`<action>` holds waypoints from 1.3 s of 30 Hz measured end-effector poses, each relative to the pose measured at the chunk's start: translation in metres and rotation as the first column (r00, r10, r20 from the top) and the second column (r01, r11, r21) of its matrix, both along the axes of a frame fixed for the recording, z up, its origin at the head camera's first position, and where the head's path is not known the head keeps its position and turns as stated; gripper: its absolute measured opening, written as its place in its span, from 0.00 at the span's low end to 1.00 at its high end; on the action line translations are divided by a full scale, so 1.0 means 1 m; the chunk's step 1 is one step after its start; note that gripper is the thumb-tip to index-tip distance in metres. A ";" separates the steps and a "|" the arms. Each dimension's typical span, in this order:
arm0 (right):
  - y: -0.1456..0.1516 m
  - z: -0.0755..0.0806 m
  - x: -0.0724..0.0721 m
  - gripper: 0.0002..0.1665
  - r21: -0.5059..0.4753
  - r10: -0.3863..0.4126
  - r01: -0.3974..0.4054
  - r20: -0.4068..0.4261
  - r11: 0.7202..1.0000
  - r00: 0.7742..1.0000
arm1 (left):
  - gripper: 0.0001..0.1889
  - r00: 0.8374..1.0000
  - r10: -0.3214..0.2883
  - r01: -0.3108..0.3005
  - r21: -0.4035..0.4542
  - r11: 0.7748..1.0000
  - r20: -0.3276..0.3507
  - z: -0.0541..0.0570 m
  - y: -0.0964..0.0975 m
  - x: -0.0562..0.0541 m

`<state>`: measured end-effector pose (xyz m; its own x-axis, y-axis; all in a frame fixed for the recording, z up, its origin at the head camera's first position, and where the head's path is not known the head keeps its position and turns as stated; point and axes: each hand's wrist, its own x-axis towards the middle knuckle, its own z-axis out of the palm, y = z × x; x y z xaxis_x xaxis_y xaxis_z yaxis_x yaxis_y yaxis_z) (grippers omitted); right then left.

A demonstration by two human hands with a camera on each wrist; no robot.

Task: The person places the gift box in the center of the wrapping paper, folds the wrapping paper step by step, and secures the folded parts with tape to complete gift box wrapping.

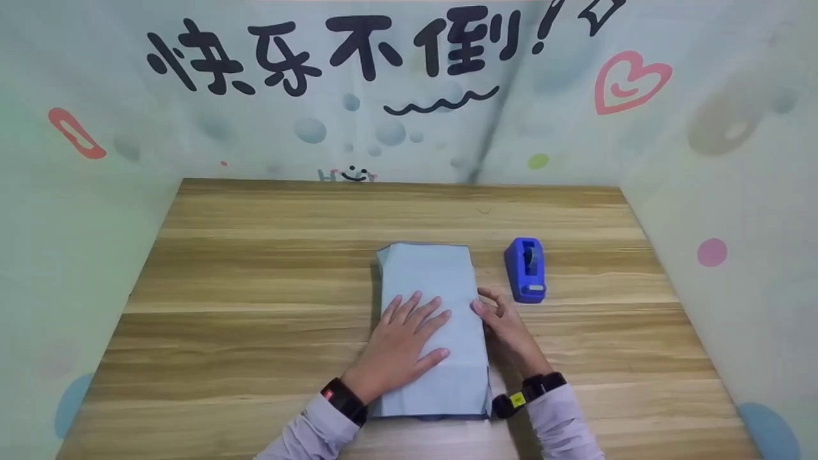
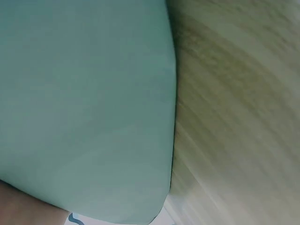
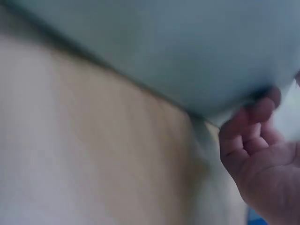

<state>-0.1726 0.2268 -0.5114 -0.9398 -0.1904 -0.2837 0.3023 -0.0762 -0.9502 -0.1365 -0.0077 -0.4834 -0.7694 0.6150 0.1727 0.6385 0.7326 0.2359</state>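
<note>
A long package wrapped in light blue paper lies on the wooden table, its long sides running away from me. My left hand rests on top of it with the fingers spread. At the package's right long edge is my right hand, its thumb at the top edge and its fingers curled beside it. In the right wrist view the curled fingers meet the edge of the blue paper; most of the thumb is out of frame. The left wrist view has the paper's smooth side filling its left half.
A blue tape dispenser stands to the right of the package, just beyond my right hand. The wooden table is bordered at the back and sides by a printed cloth with dark characters, dots and a pink heart.
</note>
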 end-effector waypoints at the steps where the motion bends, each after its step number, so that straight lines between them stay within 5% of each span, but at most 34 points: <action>1: -0.002 -0.001 0.002 0.29 -0.045 -0.021 0.022 0.025 0.999 0.999 | 0.31 1.000 0.001 -0.001 0.000 1.000 0.001 0.000 0.000 0.000; 6: -0.005 -0.005 0.011 0.26 -0.199 -0.064 0.093 0.144 0.976 0.988 | 0.31 1.000 0.002 -0.002 0.001 1.000 0.009 0.000 -0.001 -0.001; 11: 0.003 -0.009 0.025 0.26 -0.238 0.052 -0.009 0.177 0.971 0.983 | 0.31 1.000 0.014 -0.014 -0.013 1.000 0.014 -0.003 -0.002 0.000; 15: 0.013 -0.006 0.047 0.28 0.072 0.168 -0.172 0.067 0.982 0.984 | 0.32 1.000 0.008 -0.009 0.007 1.000 0.026 -0.005 -0.001 0.000; 17: 0.014 -0.002 0.057 0.28 0.333 0.235 -0.199 -0.072 0.922 0.969 | 0.32 1.000 0.009 -0.010 0.026 1.000 0.018 -0.006 -0.001 -0.001; 21: 0.010 0.008 0.071 0.32 0.661 0.316 0.004 -0.364 0.750 0.876 | 0.33 1.000 0.006 -0.005 0.065 0.998 -0.029 -0.008 -0.001 -0.002; 26: 0.002 0.019 0.081 0.40 0.686 0.343 0.172 -0.545 0.707 0.765 | 0.37 0.999 -0.010 0.014 0.079 0.997 -0.053 -0.009 -0.004 -0.001; 31: -0.003 0.019 0.088 0.36 0.715 0.435 0.204 -0.599 0.669 0.673 | 0.32 0.999 -0.006 0.008 0.056 0.998 -0.037 -0.008 -0.011 0.007; 34: -0.003 0.016 0.092 0.36 0.724 0.442 0.195 -0.587 0.662 0.678 | 0.31 1.000 -0.001 0.002 0.064 0.998 -0.021 -0.007 -0.016 0.014; 39: -0.002 0.011 0.102 0.34 0.729 0.411 0.165 -0.541 0.665 0.734 | 0.28 0.999 0.000 -0.006 0.116 0.993 0.051 -0.006 -0.027 0.027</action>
<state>-0.0710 0.2243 -0.5000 -0.9081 -0.3353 0.2508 -0.4168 0.6665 -0.6181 -0.1097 -0.0351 -0.4897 -0.7809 0.5906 0.2035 0.6213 0.7005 0.3512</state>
